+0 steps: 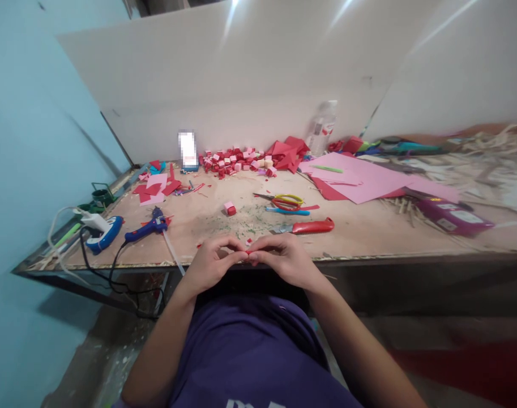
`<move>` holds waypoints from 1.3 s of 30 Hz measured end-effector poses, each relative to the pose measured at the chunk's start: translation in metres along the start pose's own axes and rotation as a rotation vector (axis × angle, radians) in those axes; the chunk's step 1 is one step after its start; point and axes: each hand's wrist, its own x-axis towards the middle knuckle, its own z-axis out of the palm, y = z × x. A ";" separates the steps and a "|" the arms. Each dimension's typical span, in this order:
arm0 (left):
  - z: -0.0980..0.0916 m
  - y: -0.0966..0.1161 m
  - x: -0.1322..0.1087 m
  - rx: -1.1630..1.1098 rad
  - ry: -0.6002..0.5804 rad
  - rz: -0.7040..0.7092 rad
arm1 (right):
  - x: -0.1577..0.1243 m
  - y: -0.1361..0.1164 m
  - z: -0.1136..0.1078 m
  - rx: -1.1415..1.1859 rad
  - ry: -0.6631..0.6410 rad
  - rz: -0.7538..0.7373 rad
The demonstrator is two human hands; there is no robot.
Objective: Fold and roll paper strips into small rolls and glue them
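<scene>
At the table's front edge, my left hand (213,262) and my right hand (286,262) meet fingertip to fingertip. Both are closed in a pinch on a small red piece of paper (248,253), mostly hidden by the fingers. Just beyond them lies a single pink and red paper cube (230,208). A red-handled folding saw (312,226) rests near my right hand. Behind it are scissors (287,202) with yellow and red handles and a blue pen-like stick (289,211). A blue glue gun (150,224) lies to the left of my left hand.
Along the back are a pile of pink and red cubes (236,161), a lit phone (188,148) and a plastic bottle (323,129). Pink sheets (364,175) and a purple package (453,216) lie right. A blue-and-white power socket (105,233) with cables sits left.
</scene>
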 end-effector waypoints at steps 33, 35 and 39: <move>0.005 -0.013 -0.001 0.077 0.230 0.105 | 0.003 -0.003 0.006 0.007 0.188 0.011; 0.005 -0.013 -0.001 0.085 0.218 0.115 | 0.003 -0.003 0.006 0.009 0.183 0.001; 0.005 -0.010 -0.001 0.076 0.229 0.115 | 0.004 -0.002 0.006 0.033 0.207 0.014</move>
